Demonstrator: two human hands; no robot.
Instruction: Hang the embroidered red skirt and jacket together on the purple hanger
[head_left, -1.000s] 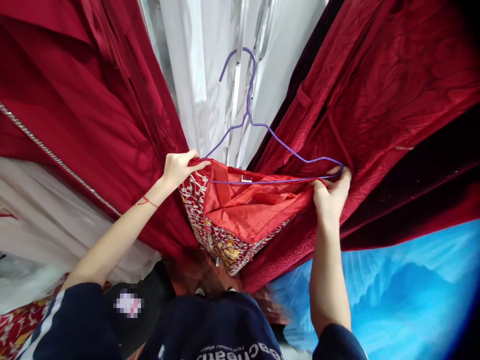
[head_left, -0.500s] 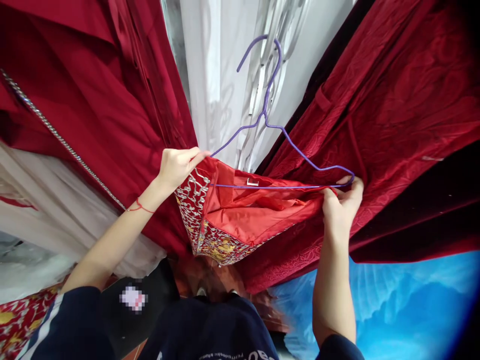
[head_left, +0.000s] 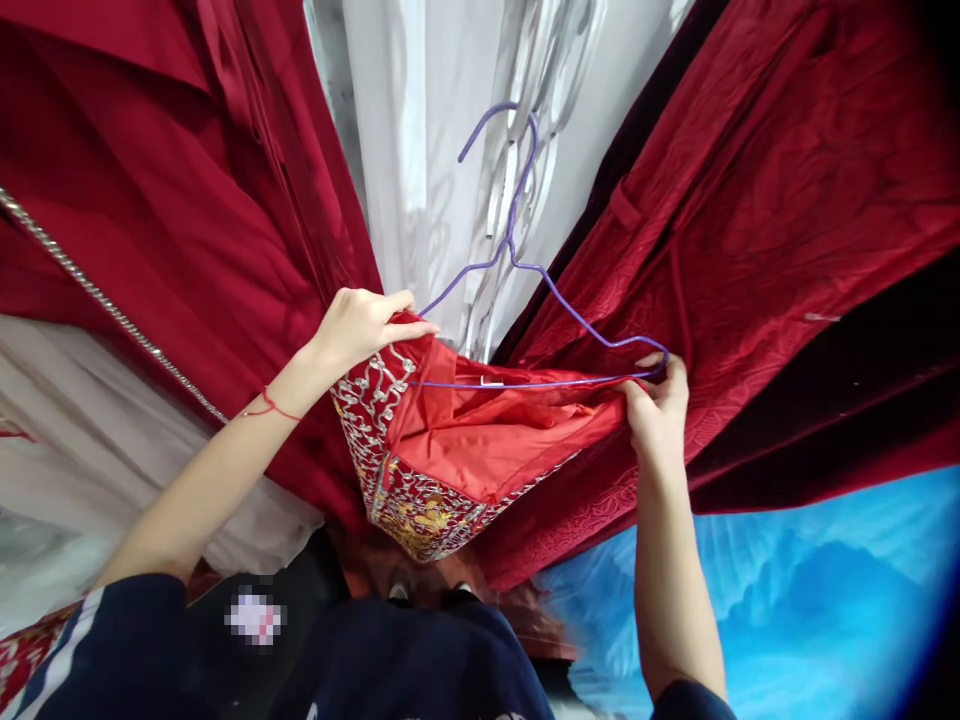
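Observation:
A red embroidered garment [head_left: 420,510] with silver and gold stitching and a shiny red lining spreads open between my hands. Inside its top edge lies a purple wire hanger [head_left: 512,240], hook upward, its bottom bar running across the opening. My left hand [head_left: 367,322] pinches the garment's left upper edge beside the hanger's left end, which the cloth hides. At the other side my right hand [head_left: 660,405] grips the right upper edge together with the hanger's right corner. A small white label [head_left: 492,383] shows at the back of the lining.
Dark red gowns [head_left: 150,150] hang at the left, and a patterned red gown [head_left: 810,200] hangs at the right. Behind the hanger is a white ornamental metal frame [head_left: 517,130]. Bright blue fabric [head_left: 810,590] lies lower right; a black surface [head_left: 202,660] is lower left.
The hanger and garment have shifted slightly left in view, and the hook sits lower. My left fingers have moved a little over the garment's edge. Both hands keep their hold.

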